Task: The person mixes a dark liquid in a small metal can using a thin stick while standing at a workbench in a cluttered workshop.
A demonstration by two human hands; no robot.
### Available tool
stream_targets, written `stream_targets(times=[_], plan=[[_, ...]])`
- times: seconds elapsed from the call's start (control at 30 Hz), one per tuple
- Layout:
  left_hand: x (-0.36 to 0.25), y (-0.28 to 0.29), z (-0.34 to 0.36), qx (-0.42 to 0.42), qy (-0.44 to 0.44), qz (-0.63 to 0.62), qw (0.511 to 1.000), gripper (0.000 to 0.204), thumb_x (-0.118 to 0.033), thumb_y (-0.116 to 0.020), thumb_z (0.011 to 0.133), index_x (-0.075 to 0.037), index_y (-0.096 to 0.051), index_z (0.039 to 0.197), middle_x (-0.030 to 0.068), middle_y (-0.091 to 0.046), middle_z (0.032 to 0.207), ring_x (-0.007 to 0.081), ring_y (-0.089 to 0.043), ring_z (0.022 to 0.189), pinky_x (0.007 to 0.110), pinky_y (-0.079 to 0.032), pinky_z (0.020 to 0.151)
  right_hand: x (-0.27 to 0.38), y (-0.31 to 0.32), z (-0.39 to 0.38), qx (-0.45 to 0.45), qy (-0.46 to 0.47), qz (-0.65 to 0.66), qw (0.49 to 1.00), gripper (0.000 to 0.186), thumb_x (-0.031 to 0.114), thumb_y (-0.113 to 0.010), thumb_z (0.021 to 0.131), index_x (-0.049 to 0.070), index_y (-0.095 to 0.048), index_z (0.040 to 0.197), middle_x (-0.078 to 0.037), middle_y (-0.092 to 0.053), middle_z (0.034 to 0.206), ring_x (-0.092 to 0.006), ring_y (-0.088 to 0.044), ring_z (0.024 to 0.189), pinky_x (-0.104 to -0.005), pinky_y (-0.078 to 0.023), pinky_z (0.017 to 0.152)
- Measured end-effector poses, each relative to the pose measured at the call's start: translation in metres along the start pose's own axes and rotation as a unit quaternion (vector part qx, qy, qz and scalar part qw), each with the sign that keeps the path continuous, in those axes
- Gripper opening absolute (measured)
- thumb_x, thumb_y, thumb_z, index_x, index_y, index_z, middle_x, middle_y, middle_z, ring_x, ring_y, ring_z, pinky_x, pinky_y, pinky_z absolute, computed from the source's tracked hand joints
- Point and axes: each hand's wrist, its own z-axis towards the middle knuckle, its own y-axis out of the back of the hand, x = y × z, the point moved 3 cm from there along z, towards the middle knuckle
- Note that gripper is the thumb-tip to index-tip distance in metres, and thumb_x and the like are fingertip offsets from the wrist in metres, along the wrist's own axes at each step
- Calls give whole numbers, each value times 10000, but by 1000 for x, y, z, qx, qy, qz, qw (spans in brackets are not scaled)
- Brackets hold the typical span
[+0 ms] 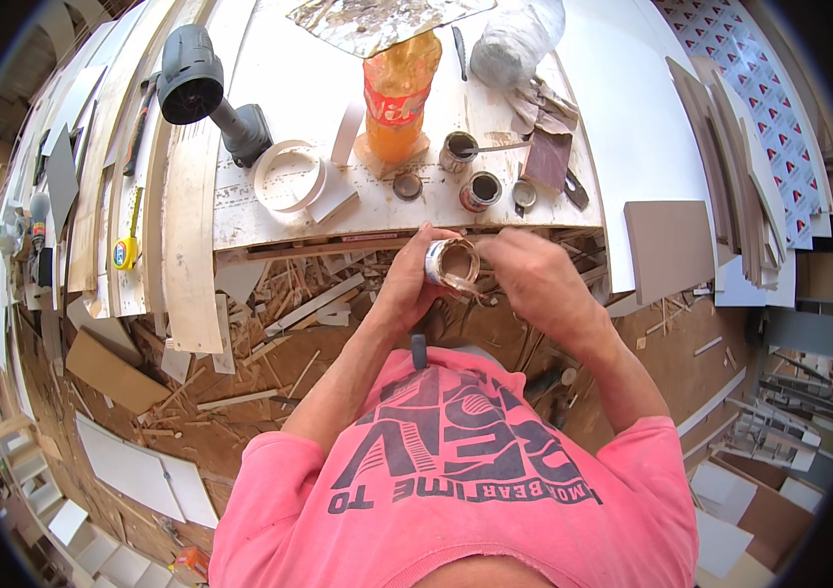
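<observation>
In front of the bench edge, my left hand [407, 276] is wrapped around a small can [435, 263], tilted so its open mouth shows brown paste smeared on the inside and rim. My right hand [540, 281] is at the can's right side, its fingers curled in close to the rim. What those fingers hold, if anything, is hidden. A paste-smeared strip [463, 285] shows at the lower rim of the can. On the bench just beyond stand two more small open cans, one dark inside [481, 191] and one with a flat stick [495, 149] across its mouth.
An orange plastic bottle [397, 108], a roll of white edging strip [289, 176], a round lid [408, 186] and brown sandpaper [546, 160] lie on the white bench [269, 220]. A grey power tool [193, 76] and a yellow tape measure [124, 252] are left. Wood scraps [269, 333] litter the floor.
</observation>
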Motion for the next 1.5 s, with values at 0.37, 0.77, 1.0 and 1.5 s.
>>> stream_targets(times=[0.37,0.77,1.0,1.5], plan=[[13,-24,30,-57,-55,-62,995,432,-430,-399,1008,-45,-576,1095,70,-651,966,163,-649,850,329,-557,735,-55,17,-1,4,15,72,997,203,-38,-548,778,-5,-584,975,-156,-591,872,-344,-607,802,-421,-500,702],[33,-36,44,-46,-63,-85,993,457,-453,-404,1000,-42,-572,1109,96,-650,999,188,-655,878,341,-566,747,-81,27,-9,52,13,104,993,213,-18,-549,785,7,-590,993,-147,-583,831,-332,-604,767,-405,-490,668],[31,-39,44,-17,-70,-93,993,476,-464,-397,1000,-38,-575,1110,108,-651,1020,188,-653,877,333,-562,748,-85,44,-17,24,-33,132,990,254,-28,-543,790,23,-609,1030,-136,-590,856,-327,-606,772,-394,-493,690],[29,-37,40,-85,-61,-83,991,455,-451,-378,1009,-60,-592,1103,62,-657,1009,179,-638,891,331,-530,791,-90,12,-11,29,68,89,993,123,8,-527,793,0,-574,907,-147,-573,832,-325,-613,797,-401,-506,703]])
